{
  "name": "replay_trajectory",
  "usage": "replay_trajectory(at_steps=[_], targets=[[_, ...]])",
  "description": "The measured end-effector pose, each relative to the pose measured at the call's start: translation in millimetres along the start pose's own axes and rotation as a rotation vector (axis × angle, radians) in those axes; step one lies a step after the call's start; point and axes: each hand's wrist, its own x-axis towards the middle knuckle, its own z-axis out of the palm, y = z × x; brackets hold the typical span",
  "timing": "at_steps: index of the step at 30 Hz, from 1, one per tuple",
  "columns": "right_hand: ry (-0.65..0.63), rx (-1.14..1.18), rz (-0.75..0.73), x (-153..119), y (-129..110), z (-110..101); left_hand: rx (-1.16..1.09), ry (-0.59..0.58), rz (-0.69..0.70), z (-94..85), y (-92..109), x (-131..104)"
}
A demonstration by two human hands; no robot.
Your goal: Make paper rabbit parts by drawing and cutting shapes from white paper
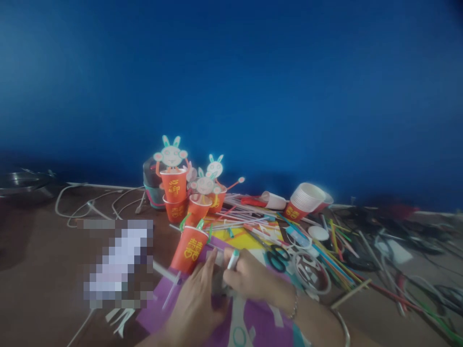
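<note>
My right hand [253, 277] is closed around a white marker with a green end [233, 260]. Its tip is hidden behind my fingers. Beside it, my left hand [195, 299] lies low with its fingers stretched forward over a purple sheet [155, 308]. What lies under the fingertips is partly hidden and blurred. Just beyond the left hand, a red paper cup with gold characters [191, 248] stands slightly tilted, with green pieces showing at its top. A white paper piece with a green circle drawn on it [238, 320] lies between my wrists.
Several red cups with rabbit-face paper figures [171, 156] stand behind. Stacked paper cups [306, 197], dark-handled scissors [278, 258], a tape roll [311, 273] and many coloured straws [333, 265] spread to the right. White cables [72, 205] lie at left, near a blurred-out object [121, 260].
</note>
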Motion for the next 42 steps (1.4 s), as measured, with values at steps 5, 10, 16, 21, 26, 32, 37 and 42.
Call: replay_trajectory(at_steps=[5,10,16,21,26,32,37,42], targets=[[0.119,-0.172,-0.166,-15.4,6.6,5.5,-0.014,-0.003,0.007,-0.4,1.5,0.0],[0.137,-0.417,-0.310,-20.5,11.8,10.7,-0.061,-0.050,0.017,-5.1,1.0,2.1],[-0.022,-0.684,-0.257,-16.0,-13.1,17.1,-0.041,-0.024,0.085,3.6,-8.5,-1.0],[-0.017,-0.678,-0.043,1.2,-33.0,17.1,-0.004,0.004,0.060,7.6,-7.4,-0.9],[0.029,-0.214,0.305,12.9,-13.7,4.2,-0.038,-0.015,-0.033,-3.3,1.4,0.5],[0.197,0.340,0.155,-10.9,13.2,-14.3,-0.075,-0.069,-0.088,-5.5,6.4,2.9],[0.152,-0.196,-0.162,-40.0,16.3,-4.1,-0.048,-0.032,-0.035,-3.8,6.6,-0.2],[0.035,-0.350,-0.211,-41.7,18.8,15.0,-0.048,0.002,0.012,-4.6,7.3,-3.0]])
